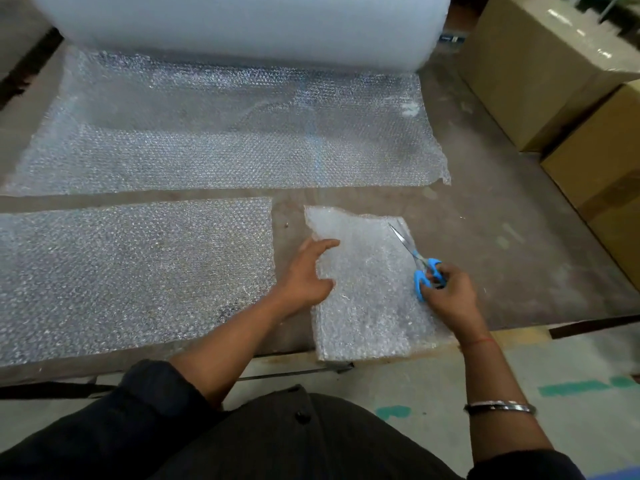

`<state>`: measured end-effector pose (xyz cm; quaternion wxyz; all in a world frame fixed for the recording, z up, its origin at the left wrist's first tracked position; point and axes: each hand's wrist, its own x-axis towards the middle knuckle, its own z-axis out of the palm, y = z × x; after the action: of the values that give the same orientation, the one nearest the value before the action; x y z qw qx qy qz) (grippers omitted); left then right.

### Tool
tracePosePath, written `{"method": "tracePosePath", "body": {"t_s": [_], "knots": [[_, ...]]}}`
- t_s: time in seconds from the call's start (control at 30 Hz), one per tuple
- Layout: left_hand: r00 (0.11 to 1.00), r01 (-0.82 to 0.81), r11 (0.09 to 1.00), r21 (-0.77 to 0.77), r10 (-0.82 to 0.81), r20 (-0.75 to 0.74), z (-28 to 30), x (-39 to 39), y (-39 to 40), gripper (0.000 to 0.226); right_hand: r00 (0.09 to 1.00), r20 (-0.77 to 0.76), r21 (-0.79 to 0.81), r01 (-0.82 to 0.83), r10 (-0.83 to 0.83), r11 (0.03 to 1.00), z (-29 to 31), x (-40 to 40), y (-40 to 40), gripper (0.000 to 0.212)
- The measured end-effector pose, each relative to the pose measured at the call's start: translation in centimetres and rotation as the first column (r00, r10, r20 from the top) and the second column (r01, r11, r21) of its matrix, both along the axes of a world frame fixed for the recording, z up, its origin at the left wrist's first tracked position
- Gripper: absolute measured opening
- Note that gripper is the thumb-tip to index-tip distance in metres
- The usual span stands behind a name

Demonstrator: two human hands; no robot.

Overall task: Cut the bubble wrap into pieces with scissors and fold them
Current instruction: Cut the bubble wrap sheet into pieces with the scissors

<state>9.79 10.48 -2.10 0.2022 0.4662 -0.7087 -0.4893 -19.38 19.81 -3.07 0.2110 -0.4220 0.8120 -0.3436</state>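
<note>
The folded piece (367, 289) is lying on the tabletop (502, 237) between both hands. The scissors (420, 261) are being held in the right hand (446, 292), blades pointing away. The left hand (308, 275), its grip wide, is resting nearer the piece's left edge.

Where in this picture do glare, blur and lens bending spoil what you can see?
Head view: glare streaks the tape on the cardboard boxes; the big roll is washed out and soft; table edges bow from the wide lens; the scissors in the right hand stay fairly sharp.
</note>
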Motion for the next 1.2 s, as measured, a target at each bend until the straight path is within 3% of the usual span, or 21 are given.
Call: {"method": "tracePosePath", "body": {"t_s": [0.1, 0.27, 0.57, 1.0, 1.2], "knots": [[1.0, -0.007, 0.999, -0.039, 0.006, -0.022, 1.7, 2.8, -0.6, 0.088, 0.999, -0.036, -0.054, -0.004, 0.002, 0.999, 2.2, 2.7, -1.0, 0.024], [0.996, -0.084, 0.992, -0.093, 0.085, 0.016, 3.7, 10.4, -2.7, 0.093, 0.999, -0.035, -0.178, -0.029, 0.024, 0.984, 2.7, 9.5, -3.4, 0.019], [0.966, -0.228, 0.973, -0.043, 0.232, 0.113, 2.8, 24.1, -5.0, 0.093, 0.987, 0.041, -0.168, -0.144, 0.153, 0.975, -0.5, 23.0, -8.8, 0.021], [0.973, -0.154, 0.988, -0.003, 0.152, 0.172, 0.5, 28.0, -7.1, 0.096, 0.997, 0.057, -0.036, -0.052, 0.054, 0.998, -2.2, 26.8, -9.2, 0.021], [0.918, -0.171, 0.973, -0.153, 0.214, 0.335, 0.9, 28.8, -6.2, 0.078, 0.988, -0.13, 0.008, -0.082, 0.082, 0.997, -0.1, 27.6, -8.3, 0.027]]}}
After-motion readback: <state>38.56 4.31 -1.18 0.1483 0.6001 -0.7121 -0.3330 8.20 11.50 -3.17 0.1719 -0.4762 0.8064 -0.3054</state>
